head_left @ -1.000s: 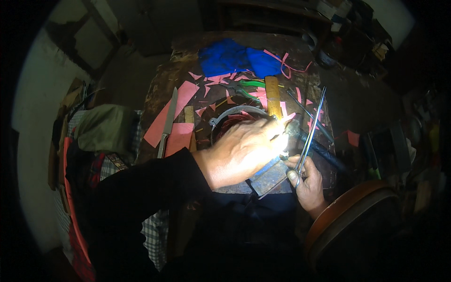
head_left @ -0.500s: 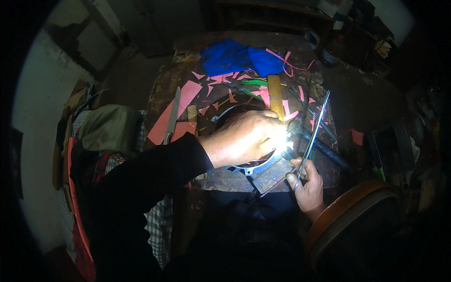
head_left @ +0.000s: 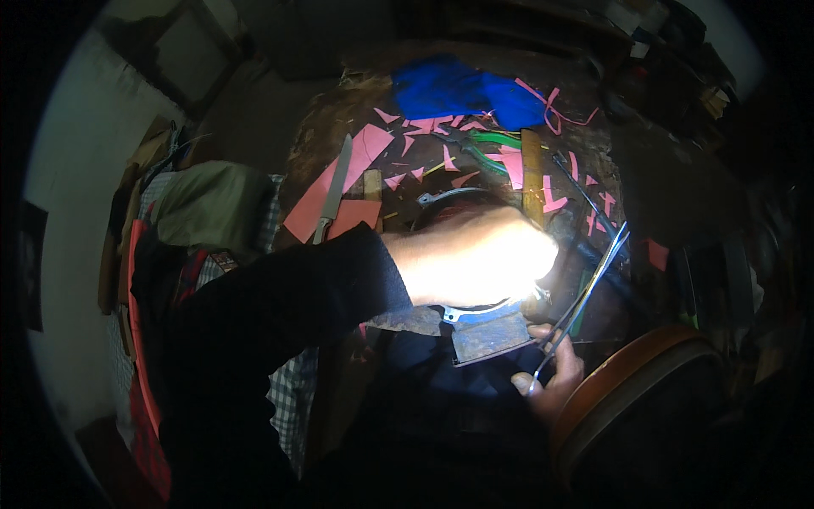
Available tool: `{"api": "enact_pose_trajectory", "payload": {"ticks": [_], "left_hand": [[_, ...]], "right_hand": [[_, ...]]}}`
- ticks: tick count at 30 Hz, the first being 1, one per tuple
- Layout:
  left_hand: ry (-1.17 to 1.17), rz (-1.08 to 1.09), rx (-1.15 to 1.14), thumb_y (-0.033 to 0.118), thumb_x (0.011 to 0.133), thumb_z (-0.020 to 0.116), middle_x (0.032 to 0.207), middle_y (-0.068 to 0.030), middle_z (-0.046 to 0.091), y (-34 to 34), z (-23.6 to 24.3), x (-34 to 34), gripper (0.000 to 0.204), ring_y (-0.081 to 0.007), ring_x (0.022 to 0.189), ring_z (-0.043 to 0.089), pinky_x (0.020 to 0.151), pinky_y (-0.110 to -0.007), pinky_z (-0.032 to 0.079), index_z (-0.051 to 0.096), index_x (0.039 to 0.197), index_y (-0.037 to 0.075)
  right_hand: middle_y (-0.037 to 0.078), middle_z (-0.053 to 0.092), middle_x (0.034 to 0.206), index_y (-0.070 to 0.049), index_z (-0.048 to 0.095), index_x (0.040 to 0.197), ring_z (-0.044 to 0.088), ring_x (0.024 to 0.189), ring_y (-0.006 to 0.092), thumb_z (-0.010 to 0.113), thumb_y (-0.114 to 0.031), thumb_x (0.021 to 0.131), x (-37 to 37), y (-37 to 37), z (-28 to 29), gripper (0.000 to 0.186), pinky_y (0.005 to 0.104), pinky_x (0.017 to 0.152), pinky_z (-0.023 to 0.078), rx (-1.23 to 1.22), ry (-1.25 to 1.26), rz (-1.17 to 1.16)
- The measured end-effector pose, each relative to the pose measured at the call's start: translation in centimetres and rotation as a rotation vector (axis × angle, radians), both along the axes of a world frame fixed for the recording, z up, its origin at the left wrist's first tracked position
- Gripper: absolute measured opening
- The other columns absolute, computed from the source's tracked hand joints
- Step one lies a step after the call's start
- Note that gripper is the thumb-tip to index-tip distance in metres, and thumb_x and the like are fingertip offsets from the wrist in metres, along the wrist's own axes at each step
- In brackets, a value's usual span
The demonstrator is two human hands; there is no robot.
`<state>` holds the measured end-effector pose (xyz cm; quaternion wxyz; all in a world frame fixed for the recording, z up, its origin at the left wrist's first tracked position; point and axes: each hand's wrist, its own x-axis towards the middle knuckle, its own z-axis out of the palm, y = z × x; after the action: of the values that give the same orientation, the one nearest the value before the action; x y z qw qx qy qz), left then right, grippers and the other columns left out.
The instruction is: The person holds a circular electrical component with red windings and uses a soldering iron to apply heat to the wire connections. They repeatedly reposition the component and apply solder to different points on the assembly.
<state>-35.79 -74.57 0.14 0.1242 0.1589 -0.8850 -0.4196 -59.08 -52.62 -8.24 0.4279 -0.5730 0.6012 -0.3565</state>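
My left hand (head_left: 479, 259) reaches in from the left over a round metal motor housing (head_left: 483, 315), hiding most of its ring. Its fingers curl downward, bleached by a bright light, and whatever they grip is hidden. A flat grey box-like part (head_left: 492, 338) projects from the housing's near side. Just right of that part, my right hand (head_left: 561, 373) is closed around a long, thin metal tool (head_left: 593, 280). Two slim arms slant up and right from the fingers; whether it is scissors or tweezers is unclear.
Pink paper scraps (head_left: 509, 165) litter the table around a wooden strip (head_left: 532, 174) and green-handled pliers (head_left: 492, 140). A knife (head_left: 339, 182) lies at left beside a pink sheet (head_left: 370, 148). Blue cloth (head_left: 441, 89) is at the back; an orange-rimmed round object (head_left: 627, 365) stands lower right.
The whole view has shifted slightly. My right hand and the thin tool have come nearer to me, and the tool's arms now look more apart. My left hand stays over the housing, its fingers more hidden.
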Motion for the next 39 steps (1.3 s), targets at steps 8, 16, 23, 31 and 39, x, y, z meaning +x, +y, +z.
{"api": "enact_pose_trajectory", "payload": {"ticks": [8,16,23,31,39], "left_hand": [[0.198,0.069,0.023,0.012,0.107,0.075,0.109,-0.0117,0.08,0.3,1.5,4.4,0.011,-0.0269,0.093,0.08,0.086,-0.04,0.063,0.075,0.112,0.002],[0.055,0.081,-0.121,0.009,0.102,0.074,0.123,-0.0136,0.071,1.8,-0.9,4.9,0.01,-0.035,0.109,0.076,0.097,-0.046,0.061,0.075,0.109,0.002],[-0.173,0.057,-0.091,0.013,0.103,0.075,0.121,-0.016,0.071,1.3,-1.3,5.4,0.014,-0.0372,0.108,0.075,0.098,-0.048,0.06,0.075,0.105,-0.001],[-0.212,-0.123,-0.068,0.015,0.104,0.075,0.111,-0.0171,0.069,-0.7,-1.6,5.4,0.017,-0.0386,0.099,0.073,0.091,-0.051,0.059,0.072,0.1,-0.001],[-0.072,-0.099,-0.037,0.013,0.106,0.073,0.106,-0.0175,0.068,-0.8,-2.1,5.6,0.016,-0.039,0.095,0.072,0.086,-0.05,0.058,0.068,0.099,-0.001]], "right_hand": [[0.018,0.073,0.107,0.0,0.071,0.123,0.073,0.1,0.0337,0.098,-0.037,0.085,-11.8,-7.0,10.2,0.059,0.0467,0.088,0.06,-0.626,0.818,0.722],[0.013,0.071,0.101,0.0,0.076,0.115,0.071,0.098,0.029,0.099,-0.024,0.076,-10.2,-15.8,21.0,0.051,0.0458,0.082,0.06,-0.274,1.267,1.038],[0.009,0.072,0.101,-0.005,0.079,0.114,0.071,0.106,0.0258,0.095,-0.018,0.077,-5.0,-19.8,26.3,0.043,0.0442,0.091,0.062,-0.075,1.635,1.184],[0.005,0.071,0.095,-0.008,0.08,0.101,0.07,0.104,0.0214,0.086,-0.013,0.085,-2.3,-21.8,27.5,0.018,0.0401,0.095,0.06,-0.28,1.757,1.269],[0.005,0.069,0.088,-0.006,0.079,0.095,0.068,0.102,0.0217,0.081,-0.013,0.084,-2.8,-22.1,24.3,0.012,0.0412,0.093,0.059,-0.597,1.654,1.217]]}}
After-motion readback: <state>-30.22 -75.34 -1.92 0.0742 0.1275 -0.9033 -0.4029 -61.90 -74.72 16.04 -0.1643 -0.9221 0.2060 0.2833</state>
